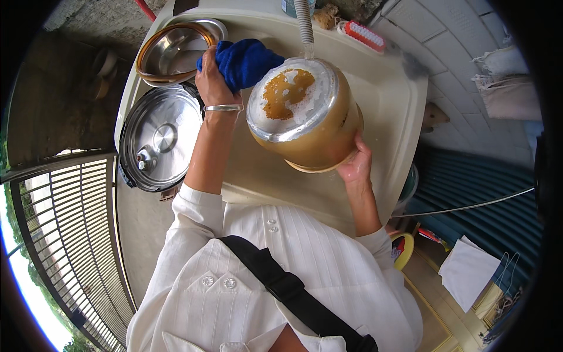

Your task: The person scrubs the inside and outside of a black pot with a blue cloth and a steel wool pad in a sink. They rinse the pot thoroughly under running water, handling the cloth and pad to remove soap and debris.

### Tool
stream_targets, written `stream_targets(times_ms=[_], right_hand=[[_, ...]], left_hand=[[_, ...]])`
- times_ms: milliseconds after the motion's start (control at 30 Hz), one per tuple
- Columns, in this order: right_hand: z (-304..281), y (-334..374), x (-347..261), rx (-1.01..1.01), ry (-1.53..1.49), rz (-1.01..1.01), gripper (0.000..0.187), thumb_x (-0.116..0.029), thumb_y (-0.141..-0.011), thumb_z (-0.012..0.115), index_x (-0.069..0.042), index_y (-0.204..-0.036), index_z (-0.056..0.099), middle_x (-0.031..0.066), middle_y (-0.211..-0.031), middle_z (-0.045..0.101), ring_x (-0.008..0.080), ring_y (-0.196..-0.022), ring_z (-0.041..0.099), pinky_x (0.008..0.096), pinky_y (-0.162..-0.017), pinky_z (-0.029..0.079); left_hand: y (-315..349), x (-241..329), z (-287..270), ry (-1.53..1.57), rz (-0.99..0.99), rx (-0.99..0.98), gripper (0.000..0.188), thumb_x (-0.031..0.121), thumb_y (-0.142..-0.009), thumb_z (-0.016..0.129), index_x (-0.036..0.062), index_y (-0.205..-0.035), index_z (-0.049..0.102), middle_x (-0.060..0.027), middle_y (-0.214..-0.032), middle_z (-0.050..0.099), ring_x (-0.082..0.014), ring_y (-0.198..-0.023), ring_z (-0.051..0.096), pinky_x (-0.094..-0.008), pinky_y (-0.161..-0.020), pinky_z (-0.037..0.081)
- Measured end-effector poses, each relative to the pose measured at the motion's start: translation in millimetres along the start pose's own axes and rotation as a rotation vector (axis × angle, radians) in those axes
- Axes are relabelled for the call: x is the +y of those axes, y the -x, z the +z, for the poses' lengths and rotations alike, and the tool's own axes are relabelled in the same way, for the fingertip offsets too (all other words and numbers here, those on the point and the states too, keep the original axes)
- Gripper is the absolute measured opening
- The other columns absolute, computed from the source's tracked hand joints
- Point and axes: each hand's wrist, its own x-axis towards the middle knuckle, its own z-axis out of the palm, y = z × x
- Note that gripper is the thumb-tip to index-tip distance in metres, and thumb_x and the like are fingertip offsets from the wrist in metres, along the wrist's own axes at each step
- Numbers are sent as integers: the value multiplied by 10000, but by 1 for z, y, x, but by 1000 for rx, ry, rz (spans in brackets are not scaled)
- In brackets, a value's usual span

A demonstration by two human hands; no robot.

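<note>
A gold-coloured metal pot (328, 138) is held tilted over the sink, its worn silver base facing up and toward the left. My right hand (358, 164) grips it low on the right side, fingers partly hidden behind the pot. Water from a grey corrugated hose (304, 26) runs onto the base's far edge. Bunched in my left hand (214, 82) is a blue cloth (247, 61), its tip at the base's upper left rim. The left fingers are closed round the cloth.
A pressure cooker lid (161, 138) lies left of the sink (390, 111). Behind it sit steel bowls (170, 56), one with a brown ring. A red scrubbing brush (365, 36) rests on the far ledge. Tiled wall (431, 29) rises at right; a metal railing (76, 229) stands at left.
</note>
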Motion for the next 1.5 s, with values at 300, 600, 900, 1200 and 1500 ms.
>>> stream_targets(times_ms=[300,600,900,1200,1500], right_hand=[[9,-22,-10,96,108,-114,506,-349,-891,533,-73,-1298,411,67,-1306,441,241,-1205,400,441,-1017,308],[29,-29,-1,-83,600,-355,365,-163,-783,706,-23,-1092,571,51,-1027,592,185,-959,550,335,-865,441],[34,-18,11,-720,1955,-1003,222,-98,-700,664,-43,-572,491,84,-509,490,252,-499,519,353,-474,364],[0,-28,12,-735,2165,-1206,81,3,-607,529,-66,-569,514,83,-481,503,203,-453,517,320,-478,347],[20,-36,25,-664,2065,-1179,76,16,-667,555,-51,-631,553,110,-551,579,237,-523,583,331,-499,366]], left_hand=[[-1,-4,-15,1,-23,52,332,328,-812,602,66,-1012,565,-78,-912,587,-205,-810,606,-328,-663,519],[2,2,-16,-20,-25,104,310,309,-832,578,71,-1030,556,-83,-951,591,-233,-852,612,-353,-713,537],[-1,-2,-22,81,41,83,284,252,-810,617,29,-981,577,-97,-888,594,-225,-738,630,-322,-624,556],[2,-2,-26,53,11,128,298,256,-796,625,29,-985,581,-92,-881,595,-215,-765,622,-338,-662,539],[9,-17,-19,-55,14,22,285,263,-805,607,17,-951,608,-78,-856,599,-181,-744,603,-311,-632,503]])
